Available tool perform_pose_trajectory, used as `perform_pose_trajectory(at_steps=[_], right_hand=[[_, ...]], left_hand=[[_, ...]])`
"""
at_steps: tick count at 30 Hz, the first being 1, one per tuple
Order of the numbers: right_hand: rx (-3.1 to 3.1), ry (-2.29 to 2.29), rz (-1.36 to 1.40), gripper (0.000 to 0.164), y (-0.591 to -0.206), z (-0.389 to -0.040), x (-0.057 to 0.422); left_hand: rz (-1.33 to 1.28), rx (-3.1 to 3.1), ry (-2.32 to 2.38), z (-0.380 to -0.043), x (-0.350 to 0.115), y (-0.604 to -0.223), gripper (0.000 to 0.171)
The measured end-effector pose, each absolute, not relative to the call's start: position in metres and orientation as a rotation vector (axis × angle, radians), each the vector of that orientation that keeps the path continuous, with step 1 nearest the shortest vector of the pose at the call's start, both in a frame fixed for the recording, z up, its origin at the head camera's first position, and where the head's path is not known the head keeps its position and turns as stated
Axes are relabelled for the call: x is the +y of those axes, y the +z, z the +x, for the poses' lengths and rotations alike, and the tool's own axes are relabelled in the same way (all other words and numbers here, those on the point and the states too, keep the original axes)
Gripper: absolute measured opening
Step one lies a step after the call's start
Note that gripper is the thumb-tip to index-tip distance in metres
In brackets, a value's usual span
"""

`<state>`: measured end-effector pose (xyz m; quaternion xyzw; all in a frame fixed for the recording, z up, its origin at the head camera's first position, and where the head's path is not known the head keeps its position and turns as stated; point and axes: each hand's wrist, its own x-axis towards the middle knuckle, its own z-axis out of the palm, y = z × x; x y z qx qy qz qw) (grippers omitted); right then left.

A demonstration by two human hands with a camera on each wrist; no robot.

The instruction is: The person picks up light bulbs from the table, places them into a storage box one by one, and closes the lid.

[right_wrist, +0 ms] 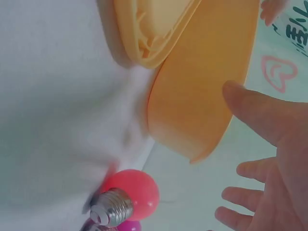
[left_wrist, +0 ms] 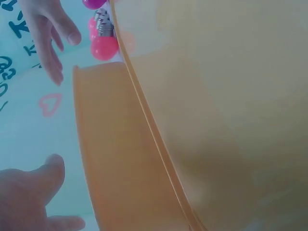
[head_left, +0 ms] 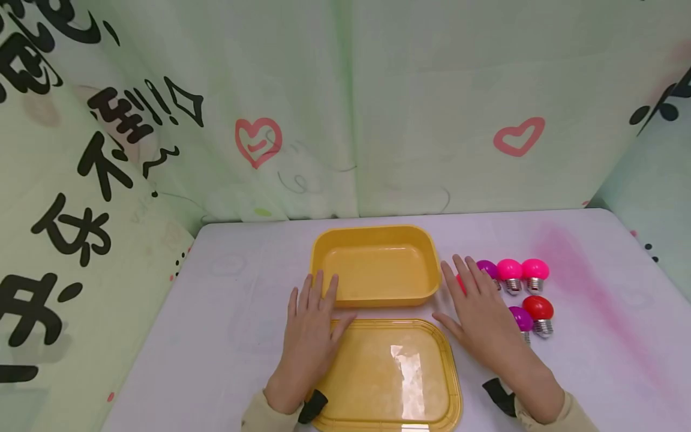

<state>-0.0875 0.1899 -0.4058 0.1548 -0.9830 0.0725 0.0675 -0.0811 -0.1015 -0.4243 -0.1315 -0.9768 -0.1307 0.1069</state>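
A yellow plastic box (head_left: 378, 302) stands at the back of the table, and its flat yellow lid (head_left: 372, 375) lies in front of it. My left hand (head_left: 310, 339) is at the left, its fingers straight, overlapping the box's front left corner and the lid's left edge in the head view. At the box's right end is my right hand (head_left: 483, 321), fingers straight and slightly spread, holding nothing. In the right wrist view its thumb overlaps the wall of the box (right_wrist: 202, 91). Beside that hand lie toy-like light bulbs, among them a red bulb (head_left: 538, 308) and a purple bulb (head_left: 520, 318).
Two pink bulbs (head_left: 510, 270) with silver screw bases sit behind and right of the right hand, which partly hides other bulbs. A white cloth covers the table (head_left: 232, 336). Pale green curtains (head_left: 421, 120) with hearts and black lettering enclose the back and sides.
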Motion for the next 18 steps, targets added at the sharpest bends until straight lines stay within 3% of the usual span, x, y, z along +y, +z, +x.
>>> perform_pose_trajectory(at_steps=[18], right_hand=[[-2.956,0.258,0.397,0.087,-0.406,-0.098,0.200]], left_hand=[[-0.347,-2.685,-0.566,-0.103,-0.113,-0.423,0.058]])
